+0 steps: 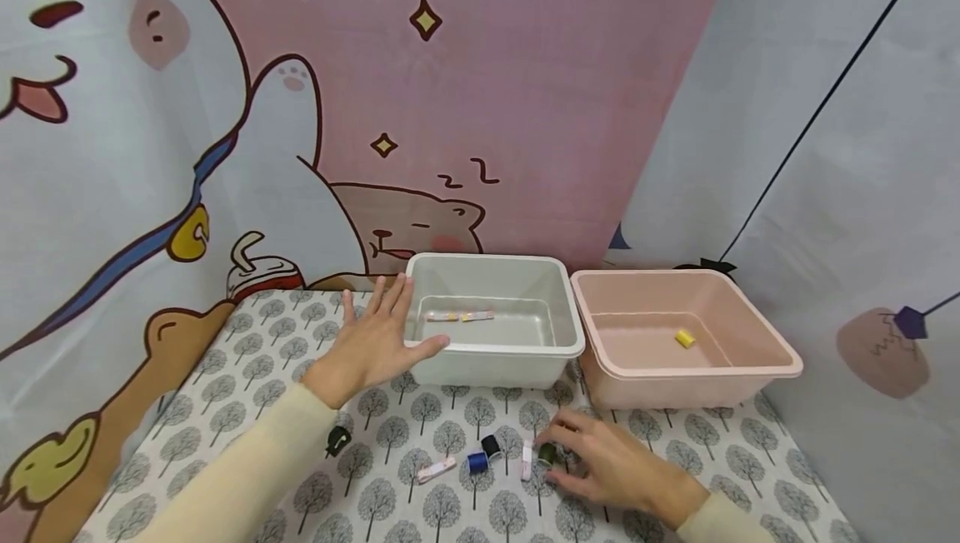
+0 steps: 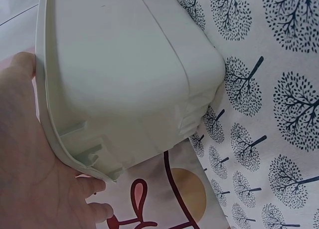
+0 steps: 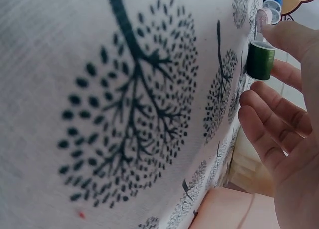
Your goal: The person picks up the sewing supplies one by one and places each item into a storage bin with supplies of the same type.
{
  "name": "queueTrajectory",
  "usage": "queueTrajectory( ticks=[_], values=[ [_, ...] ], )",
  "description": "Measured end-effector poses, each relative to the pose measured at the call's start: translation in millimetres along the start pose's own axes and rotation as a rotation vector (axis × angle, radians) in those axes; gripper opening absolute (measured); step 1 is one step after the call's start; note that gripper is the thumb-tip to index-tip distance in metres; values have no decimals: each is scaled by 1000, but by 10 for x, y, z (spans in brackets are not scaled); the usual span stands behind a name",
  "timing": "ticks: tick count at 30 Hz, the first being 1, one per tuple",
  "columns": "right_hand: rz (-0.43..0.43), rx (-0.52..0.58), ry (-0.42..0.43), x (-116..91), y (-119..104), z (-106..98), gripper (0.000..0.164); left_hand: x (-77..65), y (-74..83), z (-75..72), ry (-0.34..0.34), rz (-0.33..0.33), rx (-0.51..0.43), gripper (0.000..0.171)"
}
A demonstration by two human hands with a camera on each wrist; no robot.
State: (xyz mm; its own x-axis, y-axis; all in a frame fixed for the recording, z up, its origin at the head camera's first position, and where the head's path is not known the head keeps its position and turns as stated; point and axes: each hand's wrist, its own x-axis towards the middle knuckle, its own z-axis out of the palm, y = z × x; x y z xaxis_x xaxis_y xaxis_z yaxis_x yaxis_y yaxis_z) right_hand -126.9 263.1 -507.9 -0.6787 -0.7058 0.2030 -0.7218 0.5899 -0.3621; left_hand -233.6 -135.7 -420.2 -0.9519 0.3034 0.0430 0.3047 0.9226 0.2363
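Observation:
My left hand (image 1: 371, 347) rests on the left rim of the white bin (image 1: 491, 366), fingers spread and fairly straight; in the left wrist view the bin's wall (image 2: 124, 89) fills the space beside the palm. Low over the table, my right hand (image 1: 607, 460) has its thumb and fingers apart around a green thread spool (image 3: 260, 61). The spool stands between thumb and index finger, and no firm grip shows. Just left of it lies a small pale pink strip (image 1: 527, 460). A blue spool (image 1: 477, 463) and a black spool (image 1: 491, 445) lie further left.
Inside the pink bin (image 1: 693, 373), right of the white one, is a yellow spool (image 1: 684, 338). Pink patterned strips (image 1: 460, 316) lie in the white bin. Another pink strip (image 1: 437, 470) and a dark green item (image 1: 338, 440) are on the tree-print cloth (image 1: 375, 518).

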Motion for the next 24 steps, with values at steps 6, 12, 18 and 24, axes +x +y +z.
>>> queueTrajectory(
  ticks=[6,12,18,24],
  values=[
    [-27,-37,17,11,16,48,35,3,-9,9,12,5,3,123],
    [-55,-87,28,60,33,41,32,24,6,9,7,8,-3,123],
    [-85,-99,23,105,38,29,28,25,-3,14,6,4,2,124],
    [-100,-67,11,107,58,23,26,7,-8,10,8,2,-2,124]
  ],
)
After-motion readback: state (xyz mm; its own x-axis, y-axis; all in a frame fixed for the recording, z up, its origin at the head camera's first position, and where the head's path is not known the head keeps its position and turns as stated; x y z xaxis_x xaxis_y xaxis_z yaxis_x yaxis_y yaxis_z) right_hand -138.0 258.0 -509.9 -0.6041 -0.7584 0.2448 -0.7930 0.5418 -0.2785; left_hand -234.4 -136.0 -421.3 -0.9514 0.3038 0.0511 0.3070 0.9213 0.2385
